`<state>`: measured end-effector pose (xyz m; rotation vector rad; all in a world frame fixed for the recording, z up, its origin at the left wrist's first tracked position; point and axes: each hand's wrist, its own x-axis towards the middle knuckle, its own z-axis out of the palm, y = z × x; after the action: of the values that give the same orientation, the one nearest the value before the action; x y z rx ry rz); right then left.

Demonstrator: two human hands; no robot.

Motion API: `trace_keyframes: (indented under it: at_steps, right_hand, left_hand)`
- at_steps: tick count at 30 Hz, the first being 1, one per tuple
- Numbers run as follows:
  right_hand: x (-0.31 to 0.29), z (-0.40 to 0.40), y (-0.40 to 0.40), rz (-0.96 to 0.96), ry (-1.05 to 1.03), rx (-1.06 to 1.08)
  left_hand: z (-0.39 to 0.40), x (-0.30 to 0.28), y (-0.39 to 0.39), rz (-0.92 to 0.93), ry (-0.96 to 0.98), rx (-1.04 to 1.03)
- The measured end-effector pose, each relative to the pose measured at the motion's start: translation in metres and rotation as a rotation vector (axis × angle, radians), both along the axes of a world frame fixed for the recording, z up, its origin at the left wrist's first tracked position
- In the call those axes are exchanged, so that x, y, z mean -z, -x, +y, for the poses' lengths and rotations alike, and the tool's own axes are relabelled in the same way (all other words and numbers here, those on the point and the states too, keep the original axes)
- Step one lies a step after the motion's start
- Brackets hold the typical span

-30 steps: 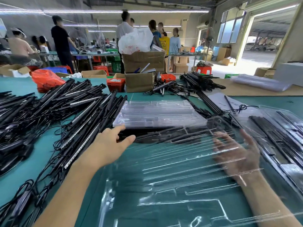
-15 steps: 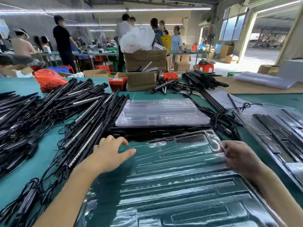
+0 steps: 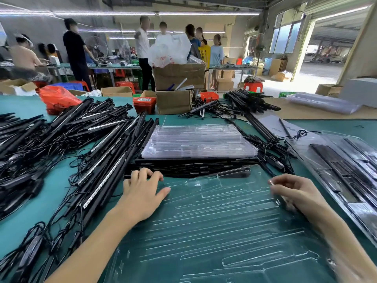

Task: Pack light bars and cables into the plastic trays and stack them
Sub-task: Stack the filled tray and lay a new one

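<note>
— What do you see beyond your green-topped desk?

— You face a workshop hall: long tube lights run across the ceiling, grey walls behind. More worktables stand across the room, with people on their feet around them.

— And to your right?

— A tall window and a wide open doorway let bright daylight onto the concrete floor. Cardboard boxes sit stacked near that doorway, and red plastic stools stand between the tables.

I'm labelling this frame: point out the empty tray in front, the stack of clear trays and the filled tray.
empty tray (image 3: pixel 224 227): head view, bare middle.
stack of clear trays (image 3: pixel 195 141): head view, top face.
filled tray (image 3: pixel 344 172): head view, middle.
</note>
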<state>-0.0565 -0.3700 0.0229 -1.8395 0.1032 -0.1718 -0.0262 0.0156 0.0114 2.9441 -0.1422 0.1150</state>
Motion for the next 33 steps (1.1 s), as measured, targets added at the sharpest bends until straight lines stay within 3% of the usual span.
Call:
trace_keyframes:
  at_steps: [9,20,28,33]
  right_hand:
    - [0.017,0.004,-0.012,-0.104,0.398,-0.008]
    - [0.026,0.011,-0.017,-0.164,0.431,-0.098]
    - [0.033,0.008,-0.020,-0.154,0.413,-0.079]
    - [0.035,0.008,-0.021,-0.147,0.408,-0.079]
  left_hand:
    - [-0.021,-0.030,-0.031,-0.021,0.000,0.131]
    - [-0.034,-0.021,-0.070,0.132,-0.050,0.079]
    - [-0.033,-0.017,-0.077,0.072,-0.109,0.006]
    - [-0.033,-0.011,-0.078,-0.078,0.027,-0.043]
